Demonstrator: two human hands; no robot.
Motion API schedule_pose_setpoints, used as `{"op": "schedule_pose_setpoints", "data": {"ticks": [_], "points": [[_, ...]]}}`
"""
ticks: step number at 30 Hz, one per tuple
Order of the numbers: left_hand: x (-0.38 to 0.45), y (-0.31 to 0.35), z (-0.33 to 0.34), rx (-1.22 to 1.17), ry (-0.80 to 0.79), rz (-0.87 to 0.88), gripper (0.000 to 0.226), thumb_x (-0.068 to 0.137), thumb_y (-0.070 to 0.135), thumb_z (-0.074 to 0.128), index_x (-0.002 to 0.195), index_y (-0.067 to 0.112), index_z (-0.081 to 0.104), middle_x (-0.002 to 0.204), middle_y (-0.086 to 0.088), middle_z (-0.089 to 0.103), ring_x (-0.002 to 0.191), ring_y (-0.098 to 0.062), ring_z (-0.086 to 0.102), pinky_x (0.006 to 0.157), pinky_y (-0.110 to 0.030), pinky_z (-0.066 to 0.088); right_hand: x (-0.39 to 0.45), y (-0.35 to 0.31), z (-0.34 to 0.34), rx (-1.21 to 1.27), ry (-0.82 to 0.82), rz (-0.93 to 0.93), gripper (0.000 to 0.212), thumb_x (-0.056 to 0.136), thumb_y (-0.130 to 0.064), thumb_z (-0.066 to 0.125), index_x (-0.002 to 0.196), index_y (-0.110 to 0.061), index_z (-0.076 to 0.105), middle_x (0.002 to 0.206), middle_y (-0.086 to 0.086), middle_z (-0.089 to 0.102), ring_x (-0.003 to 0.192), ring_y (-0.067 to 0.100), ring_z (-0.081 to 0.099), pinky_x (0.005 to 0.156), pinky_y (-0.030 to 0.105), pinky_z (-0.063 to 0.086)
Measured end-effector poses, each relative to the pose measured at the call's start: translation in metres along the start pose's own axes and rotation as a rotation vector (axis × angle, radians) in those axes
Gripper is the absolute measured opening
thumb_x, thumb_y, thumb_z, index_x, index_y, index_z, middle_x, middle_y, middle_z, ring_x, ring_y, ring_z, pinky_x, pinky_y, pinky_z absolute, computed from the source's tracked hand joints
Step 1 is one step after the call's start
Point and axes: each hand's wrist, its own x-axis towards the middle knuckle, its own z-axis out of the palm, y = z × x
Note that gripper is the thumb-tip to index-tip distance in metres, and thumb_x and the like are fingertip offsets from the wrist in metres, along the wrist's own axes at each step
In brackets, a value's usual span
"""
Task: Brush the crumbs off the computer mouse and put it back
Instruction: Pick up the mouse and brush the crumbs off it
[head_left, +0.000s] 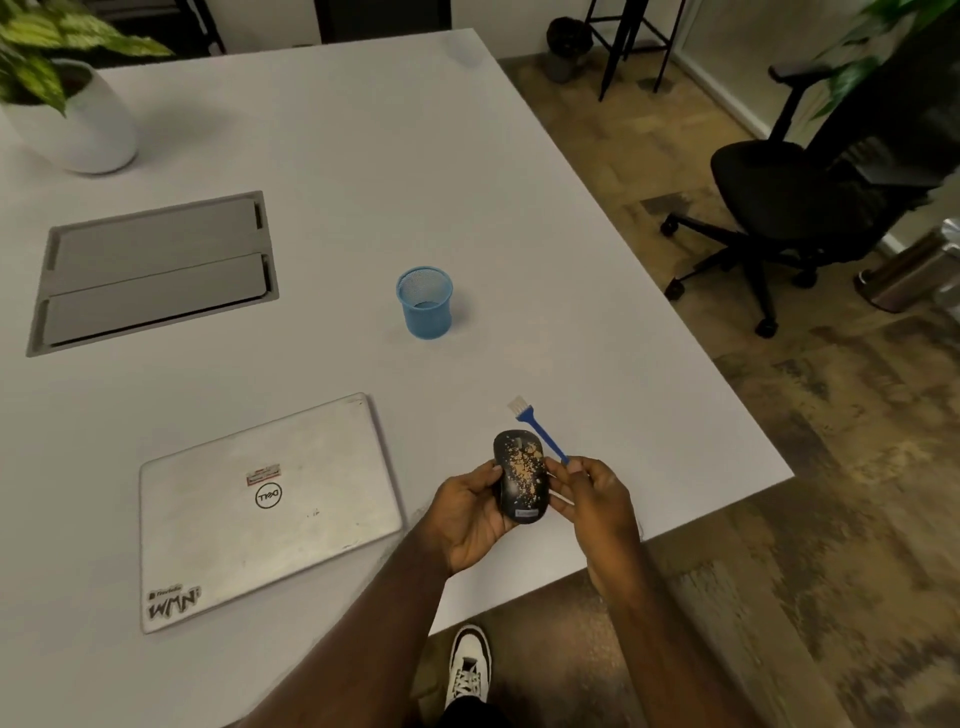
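Observation:
A black computer mouse (520, 475) speckled with tan crumbs is held above the front right part of the white table (322, 156). My left hand (467, 514) cradles it from the left and underneath. My right hand (592, 493) touches the mouse's right side and pinches the blue handle of a small brush (537, 431). The brush points up and to the left, its white bristles just beyond the mouse's far end and not touching it.
A closed silver laptop (265, 514) lies left of my hands. A blue mesh cup (425, 302) stands farther back. A grey cable hatch (156, 270) and a potted plant (78, 114) are at the left. A black office chair (795, 208) stands right of the table.

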Motion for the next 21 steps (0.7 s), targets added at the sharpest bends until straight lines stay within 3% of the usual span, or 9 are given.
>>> {"op": "schedule_pose_setpoints", "data": {"ticks": [3,9,14,21], "points": [[-0.013,-0.008,0.006,-0.023,-0.018,-0.018,0.044,0.091,0.022,0.045,0.128,0.0,0.053,0.12,-0.023,0.063,0.108,-0.033,0.061,0.09,-0.043,0.054,-0.025,-0.007,-0.006,-0.006,0.006,-0.022,0.018,0.104,-0.018,0.045,0.099,-0.021,0.062,0.108,0.003,0.07,0.097,0.013,0.068,0.07,0.017,0.058],[-0.044,-0.027,0.011,-0.039,-0.105,-0.099,0.047,0.087,0.029,0.048,0.116,-0.004,0.066,0.118,-0.025,0.065,0.101,-0.034,0.068,0.1,-0.05,0.044,-0.083,-0.015,-0.025,0.004,0.06,-0.066,0.018,0.105,-0.019,0.043,0.104,-0.017,0.061,0.113,0.006,0.072,0.1,0.02,0.071,0.082,0.03,0.056],[-0.076,-0.042,0.022,0.019,-0.19,-0.167,0.055,0.088,0.031,0.046,0.129,-0.004,0.056,0.12,-0.025,0.062,0.107,-0.038,0.06,0.099,-0.047,0.044,-0.148,-0.012,-0.055,0.1,0.185,-0.138,0.019,0.103,-0.016,0.047,0.107,-0.017,0.066,0.098,0.001,0.079,0.086,0.012,0.076,0.073,0.025,0.058],[-0.118,-0.081,0.026,0.081,-0.259,-0.248,0.049,0.086,0.031,0.045,0.119,-0.002,0.064,0.114,-0.024,0.063,0.097,-0.034,0.063,0.087,-0.045,0.053,-0.238,0.019,-0.082,0.251,0.3,-0.158,0.019,0.097,-0.008,0.056,0.11,-0.013,0.068,0.093,0.007,0.079,0.08,0.014,0.074,0.072,0.027,0.06]]}}
